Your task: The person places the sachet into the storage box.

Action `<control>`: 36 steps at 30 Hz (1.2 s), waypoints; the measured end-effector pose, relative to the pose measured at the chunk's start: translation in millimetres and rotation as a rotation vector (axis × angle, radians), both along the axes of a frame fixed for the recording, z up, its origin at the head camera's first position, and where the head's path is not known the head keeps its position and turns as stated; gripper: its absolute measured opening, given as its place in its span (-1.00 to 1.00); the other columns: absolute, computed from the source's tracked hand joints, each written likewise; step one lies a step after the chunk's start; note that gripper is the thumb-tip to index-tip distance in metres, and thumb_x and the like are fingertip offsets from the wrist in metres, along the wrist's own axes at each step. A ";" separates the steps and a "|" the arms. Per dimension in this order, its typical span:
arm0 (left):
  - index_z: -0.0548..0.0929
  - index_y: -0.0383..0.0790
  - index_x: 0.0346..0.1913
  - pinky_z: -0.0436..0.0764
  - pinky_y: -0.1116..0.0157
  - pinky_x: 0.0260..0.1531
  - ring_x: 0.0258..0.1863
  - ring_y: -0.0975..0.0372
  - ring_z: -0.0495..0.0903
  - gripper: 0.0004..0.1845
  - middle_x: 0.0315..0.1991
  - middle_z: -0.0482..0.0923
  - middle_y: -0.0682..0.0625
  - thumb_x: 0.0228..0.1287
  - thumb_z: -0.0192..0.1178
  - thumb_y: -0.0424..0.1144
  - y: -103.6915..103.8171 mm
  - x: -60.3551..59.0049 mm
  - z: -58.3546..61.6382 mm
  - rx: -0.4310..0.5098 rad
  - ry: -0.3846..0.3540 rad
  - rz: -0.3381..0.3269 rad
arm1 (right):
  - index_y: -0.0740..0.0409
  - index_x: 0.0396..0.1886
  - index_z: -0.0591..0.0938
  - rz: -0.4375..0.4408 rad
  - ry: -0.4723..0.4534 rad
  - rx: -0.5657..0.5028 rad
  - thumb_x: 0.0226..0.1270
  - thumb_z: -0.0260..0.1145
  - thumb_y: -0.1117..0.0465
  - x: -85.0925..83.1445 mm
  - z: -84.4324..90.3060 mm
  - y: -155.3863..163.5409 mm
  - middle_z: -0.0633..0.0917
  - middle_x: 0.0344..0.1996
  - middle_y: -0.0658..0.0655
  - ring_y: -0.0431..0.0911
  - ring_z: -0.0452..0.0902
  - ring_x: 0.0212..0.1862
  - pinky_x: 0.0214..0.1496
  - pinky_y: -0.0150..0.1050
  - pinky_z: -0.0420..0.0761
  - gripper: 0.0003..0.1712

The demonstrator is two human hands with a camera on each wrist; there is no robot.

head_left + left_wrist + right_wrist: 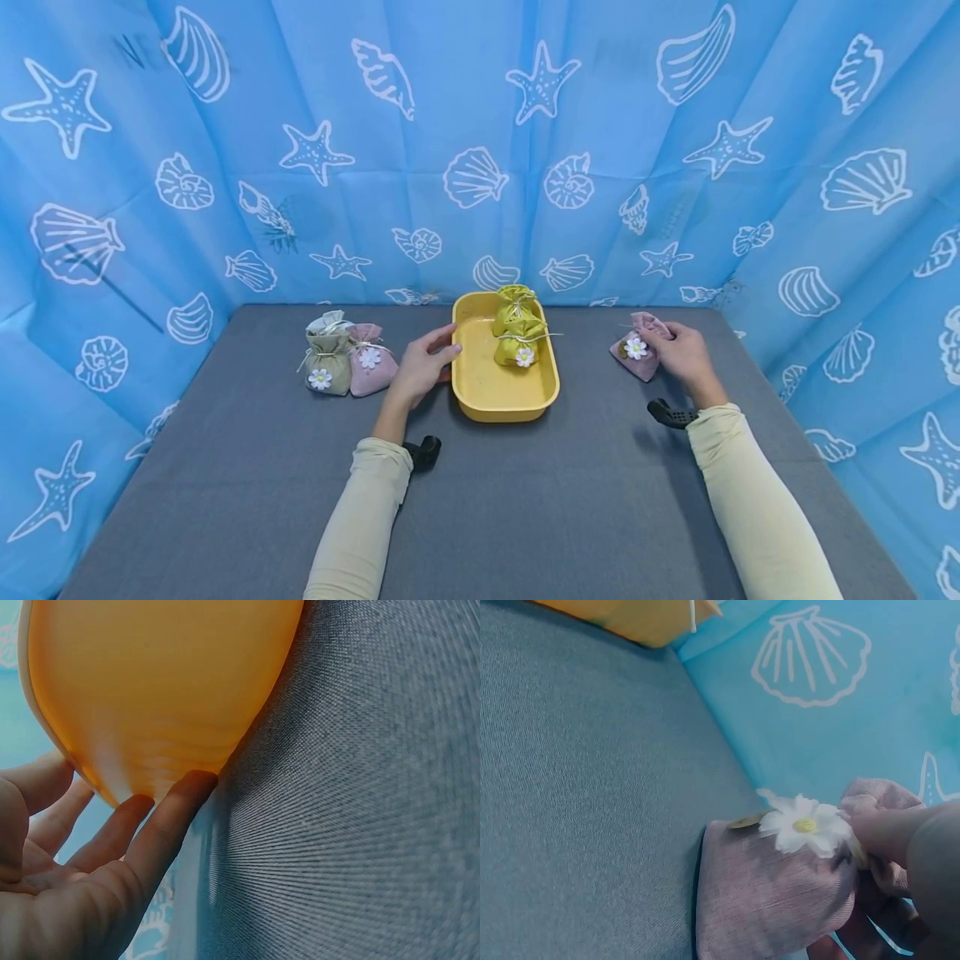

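A yellow tray [480, 392] sits at the middle of the grey table and holds two yellow-green pouches [517, 337] with a daisy on the front one. My left hand [426, 364] rests against the tray's left wall, fingers straight; in the left wrist view the fingertips [191, 784] touch the tray's [165, 682] outer side. My right hand [678, 350] grips a pink pouch [636, 354] with a white daisy, lying on the table right of the tray. Close up, the fingers [892, 832] pinch the pink pouch [772, 900] near its tied neck.
A beige pouch [327, 365] and another pink pouch [371, 367], both with daisies, stand left of the tray, with a white pouch [328, 321] behind them. Blue seashell-print cloth [480, 150] walls the table on three sides. Grey tabletop [525, 500] stretches toward me.
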State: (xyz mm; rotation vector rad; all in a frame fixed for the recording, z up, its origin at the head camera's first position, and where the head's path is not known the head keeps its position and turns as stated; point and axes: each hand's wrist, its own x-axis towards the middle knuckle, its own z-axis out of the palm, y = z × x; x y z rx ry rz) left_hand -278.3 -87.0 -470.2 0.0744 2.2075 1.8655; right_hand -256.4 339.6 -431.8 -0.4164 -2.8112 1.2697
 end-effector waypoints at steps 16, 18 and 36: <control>0.38 0.12 0.52 0.72 0.09 0.10 0.39 0.04 0.49 -0.43 0.50 0.35 -0.02 0.51 0.20 -0.06 0.2 0.4 0.2 0.001 -0.008 0.002 | 0.25 0.24 0.59 0.032 0.155 0.120 0.59 0.11 -0.12 8.0 28.2 -17.2 0.65 0.02 0.29 -0.01 0.46 -0.05 -0.29 -0.36 0.46 -0.44; 0.38 0.12 0.52 0.72 0.09 0.11 0.39 0.04 0.49 -0.43 0.50 0.35 -0.02 0.51 0.20 -0.07 0.1 0.2 0.2 0.002 -0.009 0.003 | 0.23 0.23 0.61 0.039 0.193 0.126 0.58 0.13 -0.12 9.3 34.6 -21.1 0.69 0.01 0.30 -0.03 0.48 -0.07 -0.30 -0.39 0.46 -0.45; 0.37 0.07 0.52 0.75 0.13 0.05 0.36 0.03 0.52 -0.43 0.49 0.37 -0.05 0.52 0.18 -0.11 1.0 1.0 0.4 0.007 0.010 0.003 | 0.23 0.02 0.68 0.175 0.362 0.141 0.56 0.22 0.00 26.8 91.1 -76.9 0.76 -0.06 0.31 0.01 0.58 -0.09 -0.28 -0.36 0.50 -0.62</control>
